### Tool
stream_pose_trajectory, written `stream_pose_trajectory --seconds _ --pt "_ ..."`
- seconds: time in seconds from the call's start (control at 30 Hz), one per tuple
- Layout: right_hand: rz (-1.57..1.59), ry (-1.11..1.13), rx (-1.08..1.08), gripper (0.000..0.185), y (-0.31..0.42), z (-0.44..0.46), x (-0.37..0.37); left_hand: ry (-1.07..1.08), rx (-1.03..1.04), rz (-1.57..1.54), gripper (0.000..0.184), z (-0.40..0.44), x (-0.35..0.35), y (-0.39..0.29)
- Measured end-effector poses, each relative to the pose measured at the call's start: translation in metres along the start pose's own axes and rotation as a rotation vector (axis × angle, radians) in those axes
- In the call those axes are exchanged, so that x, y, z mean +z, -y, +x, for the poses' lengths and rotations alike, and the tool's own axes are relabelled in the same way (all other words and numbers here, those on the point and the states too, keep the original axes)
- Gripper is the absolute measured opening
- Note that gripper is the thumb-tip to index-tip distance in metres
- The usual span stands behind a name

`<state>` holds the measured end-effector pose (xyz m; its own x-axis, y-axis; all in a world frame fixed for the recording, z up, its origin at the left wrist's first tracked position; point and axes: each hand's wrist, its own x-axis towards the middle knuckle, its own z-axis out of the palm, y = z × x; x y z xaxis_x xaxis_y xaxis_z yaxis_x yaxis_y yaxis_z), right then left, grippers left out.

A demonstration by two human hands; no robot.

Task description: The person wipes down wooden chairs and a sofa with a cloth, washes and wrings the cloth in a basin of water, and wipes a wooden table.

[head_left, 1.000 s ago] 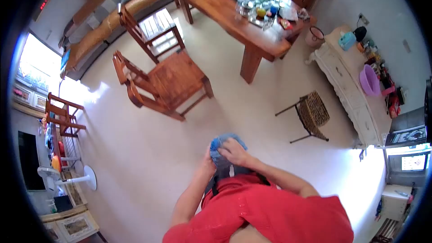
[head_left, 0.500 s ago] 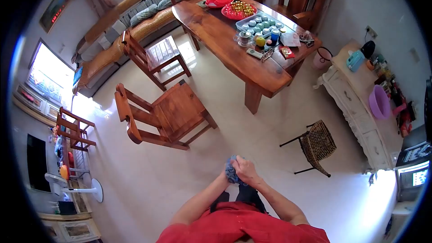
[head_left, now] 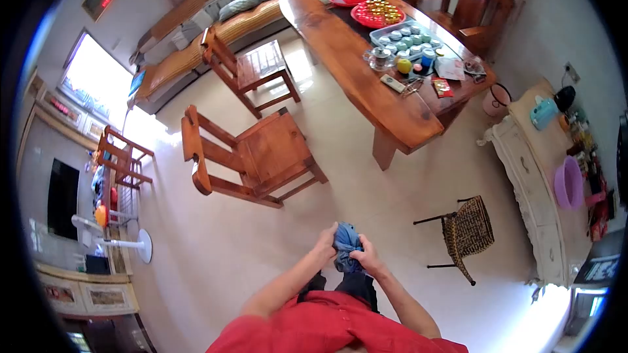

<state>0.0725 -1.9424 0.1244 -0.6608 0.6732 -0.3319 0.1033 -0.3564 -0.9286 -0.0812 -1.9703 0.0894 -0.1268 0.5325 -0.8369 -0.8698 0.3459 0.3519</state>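
Left hand (head_left: 325, 242): closed on left side of a bunched blue cloth (head_left: 346, 238); thumb near upper edge, other fingers mostly hidden. Right hand (head_left: 368, 257): gripping right side of same cloth, thumb pressed against it. Hands apart, cloth between them, held in the air in front of the body. Nearest to it: dark trousers (head_left: 358, 286), red shirt (head_left: 333, 323). Pale floor (head_left: 216, 248) below. Ahead and left: wooden chair (head_left: 275, 153). Right: woven seat (head_left: 470, 230) on thin dark legs. Farther ahead: wooden worktop (head_left: 347, 78) bearing a red dish (head_left: 355, 18) of gold-coloured pieces and a clear tray (head_left: 377, 38) of round items. Far right: pale cabinet (head_left: 523, 163), purple basin (head_left: 568, 183) on top.
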Motion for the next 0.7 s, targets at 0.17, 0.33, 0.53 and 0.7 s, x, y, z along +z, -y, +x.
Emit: stream_pose_trajectory --seconds 0.17,0.33,0.53,0.7 --pt "0.173 0.030 0.092 0.015 0.013 0.018 0.024 -0.067 0.089 0.146 0.024 -0.027 -0.024 -0.020" --pt "0.100 0.201 0.152 0.016 0.040 0.039 0.101 0.298 -0.055 0.053 0.035 -0.055 -0.093 -0.037" --pt "0.574 0.348 0.607 0.039 0.057 0.065 0.236 0.472 0.007 -0.075 0.048 -0.132 -0.198 -0.126" --pt "0.974 0.428 0.663 0.040 0.046 0.104 0.371 0.563 0.351 0.092 0.064 -0.176 -0.333 -0.185"
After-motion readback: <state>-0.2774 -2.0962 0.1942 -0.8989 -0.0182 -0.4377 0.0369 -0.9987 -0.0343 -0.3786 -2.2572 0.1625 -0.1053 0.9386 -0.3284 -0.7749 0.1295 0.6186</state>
